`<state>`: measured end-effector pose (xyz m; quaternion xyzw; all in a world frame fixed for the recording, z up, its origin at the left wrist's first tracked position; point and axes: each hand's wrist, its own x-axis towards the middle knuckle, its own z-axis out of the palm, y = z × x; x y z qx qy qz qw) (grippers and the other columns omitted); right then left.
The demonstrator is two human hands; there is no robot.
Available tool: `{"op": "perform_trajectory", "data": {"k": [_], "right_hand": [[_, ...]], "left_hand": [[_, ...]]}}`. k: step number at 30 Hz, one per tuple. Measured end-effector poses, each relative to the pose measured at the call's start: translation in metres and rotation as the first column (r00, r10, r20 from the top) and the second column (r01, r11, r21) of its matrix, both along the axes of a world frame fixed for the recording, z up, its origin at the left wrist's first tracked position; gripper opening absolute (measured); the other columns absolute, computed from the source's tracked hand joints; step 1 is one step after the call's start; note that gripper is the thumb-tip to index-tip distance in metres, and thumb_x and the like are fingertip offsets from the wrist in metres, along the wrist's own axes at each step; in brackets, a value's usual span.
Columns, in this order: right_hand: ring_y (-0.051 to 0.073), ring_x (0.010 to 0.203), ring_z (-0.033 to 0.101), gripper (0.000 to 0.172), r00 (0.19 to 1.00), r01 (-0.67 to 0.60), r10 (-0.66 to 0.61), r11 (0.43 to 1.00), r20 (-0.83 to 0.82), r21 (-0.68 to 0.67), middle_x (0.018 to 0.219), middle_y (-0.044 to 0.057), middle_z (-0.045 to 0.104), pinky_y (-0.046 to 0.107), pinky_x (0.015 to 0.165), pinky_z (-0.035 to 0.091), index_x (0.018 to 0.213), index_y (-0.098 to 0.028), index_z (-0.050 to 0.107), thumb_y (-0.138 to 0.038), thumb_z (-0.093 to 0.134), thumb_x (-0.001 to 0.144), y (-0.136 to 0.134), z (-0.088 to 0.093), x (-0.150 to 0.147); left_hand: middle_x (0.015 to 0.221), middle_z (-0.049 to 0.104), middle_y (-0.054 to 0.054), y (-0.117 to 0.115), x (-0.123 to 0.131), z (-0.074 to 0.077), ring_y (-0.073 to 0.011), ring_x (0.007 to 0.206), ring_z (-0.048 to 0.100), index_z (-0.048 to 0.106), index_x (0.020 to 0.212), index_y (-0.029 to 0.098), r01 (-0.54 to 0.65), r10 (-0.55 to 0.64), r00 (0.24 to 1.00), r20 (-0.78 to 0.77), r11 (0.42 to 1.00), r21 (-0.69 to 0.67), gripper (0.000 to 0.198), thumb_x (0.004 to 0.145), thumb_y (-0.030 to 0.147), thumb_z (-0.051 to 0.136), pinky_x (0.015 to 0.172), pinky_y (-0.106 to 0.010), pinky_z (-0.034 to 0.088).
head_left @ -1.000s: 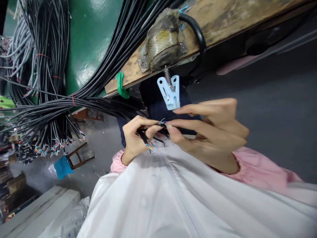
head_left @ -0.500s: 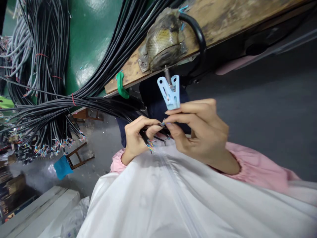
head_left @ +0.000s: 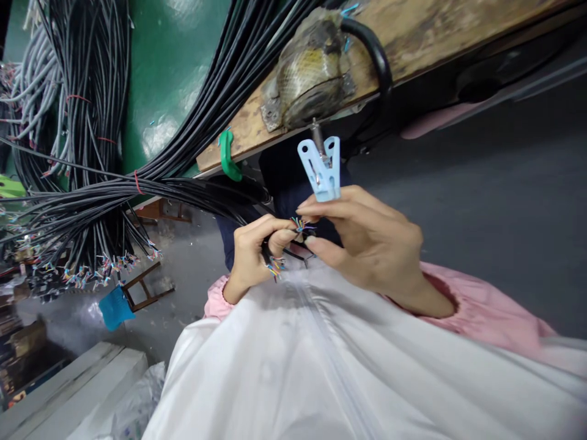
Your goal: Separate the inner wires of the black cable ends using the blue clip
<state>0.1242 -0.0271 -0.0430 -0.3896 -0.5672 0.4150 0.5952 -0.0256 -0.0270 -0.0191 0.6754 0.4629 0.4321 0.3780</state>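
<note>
My left hand point(head_left: 257, 253) is closed on black cables, pinching one between thumb and forefinger. From that cable's end, a fan of thin coloured wires point(head_left: 300, 225) points to the right. Other stripped cable ends point(head_left: 276, 267) stick out below the left thumb. My right hand point(head_left: 367, 244) is just right of the fanned wires, its thumb and fingertips apart with no wire clearly held. Right above its fingers is a light blue clothespin point(head_left: 321, 173) on a metal shaft; whether the fingers touch it I cannot tell.
The shaft comes from a tape-wrapped motor point(head_left: 312, 73) on the wooden bench edge point(head_left: 435, 30). A green hook-like piece point(head_left: 228, 156) sits at that edge. Bundled black cables point(head_left: 96, 91) lie on the green tabletop point(head_left: 153, 79). A blue-seated stool point(head_left: 116, 307) stands on the floor.
My right thumb and fingertips have parted from the wires, which now show fanned out. The right hand has shifted slightly, while the left keeps its hold on the cables.
</note>
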Motion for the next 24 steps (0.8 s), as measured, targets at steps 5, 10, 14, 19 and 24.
{"op": "perform_trajectory", "data": {"k": [5,10,14,19,24], "right_hand": [[0.018,0.07,0.067,0.013,1.0,0.002,-0.002,1.0,-0.014,-0.023,0.078,0.001,0.069,0.032,0.06,0.054,0.086,-0.032,0.07,-0.019,0.071,0.086,0.004,0.005,-0.001],[0.018,0.063,0.058,0.012,0.983,0.15,-0.169,0.966,0.074,0.211,0.066,0.0,0.064,0.034,0.058,0.046,0.08,-0.032,0.068,-0.023,0.069,0.089,0.012,0.003,-0.002],[0.016,0.062,0.054,0.022,0.993,-0.116,0.108,0.98,0.055,0.159,0.062,-0.001,0.06,0.034,0.063,0.044,0.072,-0.029,0.064,-0.04,0.067,0.091,0.019,0.004,0.006],[0.013,0.061,0.046,0.048,0.803,-0.592,0.495,0.732,-0.333,-0.338,0.067,0.0,0.046,0.029,0.055,0.038,0.065,-0.022,0.053,-0.064,0.062,0.086,0.022,0.023,0.019],[0.012,0.06,0.047,0.052,0.822,-0.561,0.525,0.678,-0.22,-0.475,0.066,-0.001,0.047,0.026,0.053,0.041,0.065,-0.02,0.054,-0.068,0.065,0.081,0.032,0.029,0.031]], "left_hand": [[0.063,0.063,0.0,0.001,0.0,-0.003,-0.0071,0.054,0.055,0.065,0.076,0.016,0.037,-0.036,0.999,-0.022,0.999,0.038,0.033,0.098,0.037,0.054,0.051,-0.019,0.041],[0.065,0.065,0.0,0.003,-0.005,0.005,-0.0084,0.059,0.059,0.064,0.075,0.016,0.087,-0.089,0.996,-0.02,0.995,-0.056,0.032,0.099,0.034,0.052,0.057,-0.02,0.044],[0.066,0.065,-0.001,0.009,-0.011,0.014,-0.0095,0.06,0.061,0.064,0.073,0.015,0.298,-0.296,0.955,0.04,0.943,-0.149,0.038,0.098,0.042,0.052,0.059,-0.021,0.044],[0.068,0.067,0.0,0.015,-0.008,0.01,-0.0078,0.059,0.059,0.07,0.074,0.016,0.27,-0.258,0.957,0.132,0.959,-0.08,0.031,0.085,0.045,0.07,0.056,-0.021,0.043],[0.064,0.068,0.002,0.016,0.002,0.0,-0.0065,0.055,0.056,0.072,0.075,0.017,0.158,-0.163,0.983,0.084,0.986,0.062,0.028,0.082,0.044,0.074,0.052,-0.02,0.04]]}}
